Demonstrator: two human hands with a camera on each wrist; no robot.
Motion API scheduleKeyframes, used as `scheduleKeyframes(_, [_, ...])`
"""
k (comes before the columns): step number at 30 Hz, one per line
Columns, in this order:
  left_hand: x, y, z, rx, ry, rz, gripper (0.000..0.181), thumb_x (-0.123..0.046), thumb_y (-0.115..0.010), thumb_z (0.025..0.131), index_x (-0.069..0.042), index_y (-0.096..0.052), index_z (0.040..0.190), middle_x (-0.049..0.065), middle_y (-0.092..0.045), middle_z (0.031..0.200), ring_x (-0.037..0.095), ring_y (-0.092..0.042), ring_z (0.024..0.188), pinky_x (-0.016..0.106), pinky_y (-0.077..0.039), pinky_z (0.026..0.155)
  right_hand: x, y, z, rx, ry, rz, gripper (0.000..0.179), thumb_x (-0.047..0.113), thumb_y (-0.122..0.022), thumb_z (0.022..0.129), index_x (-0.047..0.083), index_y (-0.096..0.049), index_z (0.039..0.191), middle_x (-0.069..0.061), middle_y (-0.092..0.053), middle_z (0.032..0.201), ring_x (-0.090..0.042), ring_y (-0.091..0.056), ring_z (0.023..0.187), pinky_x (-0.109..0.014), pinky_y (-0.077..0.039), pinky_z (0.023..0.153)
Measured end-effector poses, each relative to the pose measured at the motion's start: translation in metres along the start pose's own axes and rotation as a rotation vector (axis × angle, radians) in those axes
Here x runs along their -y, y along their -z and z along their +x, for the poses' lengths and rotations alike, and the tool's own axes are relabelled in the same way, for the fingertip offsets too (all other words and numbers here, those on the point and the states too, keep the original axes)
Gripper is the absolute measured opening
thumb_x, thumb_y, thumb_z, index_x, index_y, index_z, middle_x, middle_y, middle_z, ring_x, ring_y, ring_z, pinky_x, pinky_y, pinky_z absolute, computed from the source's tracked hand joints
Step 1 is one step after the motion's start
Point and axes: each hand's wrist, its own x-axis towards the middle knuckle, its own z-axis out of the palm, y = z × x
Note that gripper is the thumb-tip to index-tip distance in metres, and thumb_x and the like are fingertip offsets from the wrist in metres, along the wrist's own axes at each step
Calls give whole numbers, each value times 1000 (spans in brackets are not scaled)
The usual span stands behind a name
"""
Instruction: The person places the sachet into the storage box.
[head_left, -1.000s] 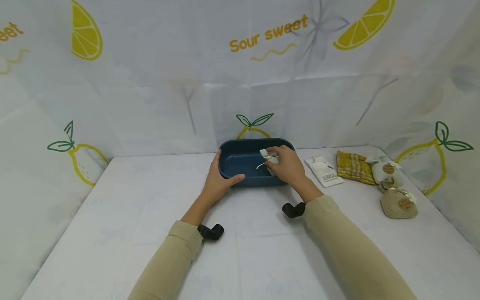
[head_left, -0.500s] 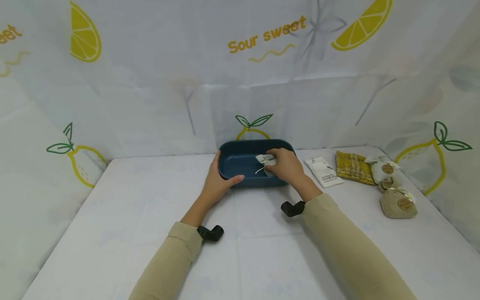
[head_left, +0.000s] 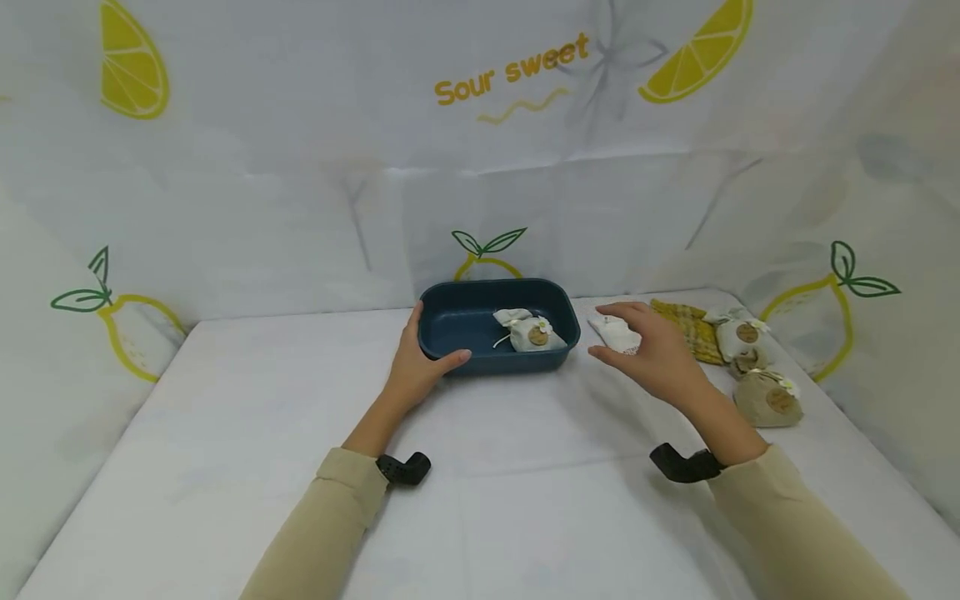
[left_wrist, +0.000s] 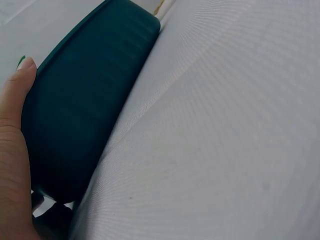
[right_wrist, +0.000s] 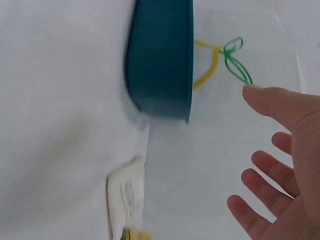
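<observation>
In the head view, a dark blue rectangular tub (head_left: 495, 364) stands near the back of the table. My left hand (head_left: 415, 367) holds its left end, thumb at the front rim and fingers along the side. Inside the tub, toward the right, lies a small pale drawstring sachet (head_left: 534, 333) with a round tan label and a white flower. My right hand (head_left: 660, 354) is to the right of the tub, thumb and fingers spread apart with nothing between them. It partly covers a flat white packet (head_left: 617, 333) with dark print, also seen in the right wrist view.
Right of the packet lie a yellow checked cloth pouch (head_left: 690, 327), another pale sachet (head_left: 741, 337) and a brown sachet (head_left: 768, 400). A white cloth (head_left: 465, 500) covers the table, and a lemon-print curtain (head_left: 300, 200) hangs right behind it.
My right hand has let go of the pale sachet, leaving it in the tub, and moved right toward the white packet. The left hand stays on the tub. The head view has shifted slightly.
</observation>
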Motion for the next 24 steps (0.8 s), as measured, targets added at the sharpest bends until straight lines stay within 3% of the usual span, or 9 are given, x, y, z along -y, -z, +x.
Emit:
scheduleKeyframes(7, [0,0,-1,6,-5,2,114,-52,-80,82,-33,-3,164,2,-11,172,28,-13,159,60,-22,124,-39,39,-47,-112,30,-135,71,15,-89,75,5,-58,138,-23,-60,137,-45,-55,124,-61,-49,90])
scheduleKeyframes(9, [0,0,-1,7,-5,8,114,-53,-80,82,-33,-3,164,2,-11,172,28,-13,159,60,-22,124,-52,50,-60,-138,13,-149,72,16,-91,73,6,-60,137,-22,-60,136,-45,-58,118,-43,-52,89])
scheduleKeyframes(11, [1,1,-1,1,-2,13,114,-53,-80,82,-33,-3,164,2,-10,172,28,-13,159,60,-22,124,-64,56,-69,-155,-5,-145,73,17,-92,72,6,-60,137,-24,-58,137,-45,-57,119,-23,-48,94])
scheduleKeyframes(12, [2,2,-1,-4,-1,14,114,-53,-80,82,-33,-3,164,2,-11,172,28,-13,159,60,-22,124,-70,58,-73,-170,-11,-140,73,16,-92,71,6,-61,137,-24,-58,137,-34,-61,116,-14,-45,89])
scheduleKeyframes(14, [3,4,-1,-13,1,16,114,-53,-80,82,-33,-3,164,2,-11,172,28,-13,159,60,-23,124,-82,59,-79,-206,-13,-115,74,14,-93,69,6,-62,136,-24,-59,137,-12,-59,124,1,-31,84])
scheduleKeyframes(16, [3,4,-1,-13,3,14,114,-53,-80,82,-33,-3,164,2,-10,172,28,-13,159,60,-22,124,-92,59,-85,-232,-23,-89,75,11,-93,68,6,-62,136,-24,-59,135,12,-48,124,4,-28,84])
scheduleKeyframes(18, [3,4,-1,-11,6,14,114,-52,-80,82,-33,-3,164,2,-10,172,28,-13,159,60,-22,124,-101,57,-91,-250,-60,-74,76,12,-92,70,6,-60,138,-24,-59,136,22,-40,114,2,-29,81])
scheduleKeyframes(21, [3,2,-1,-4,5,15,115,-52,-80,81,-32,-3,164,3,-11,172,29,-14,159,60,-22,124,-114,55,-103,-254,-161,-61,75,18,-89,77,8,-56,144,-26,-55,141,-5,-50,123,-7,-30,83])
scheduleKeyframes(24, [2,-1,0,-1,-3,12,116,-53,-81,81,-31,-4,164,4,-12,172,30,-16,158,60,-23,124,-128,53,-115,-239,-264,-45,77,24,-84,84,9,-49,150,-29,-47,150,-40,-48,127,-14,-34,99])
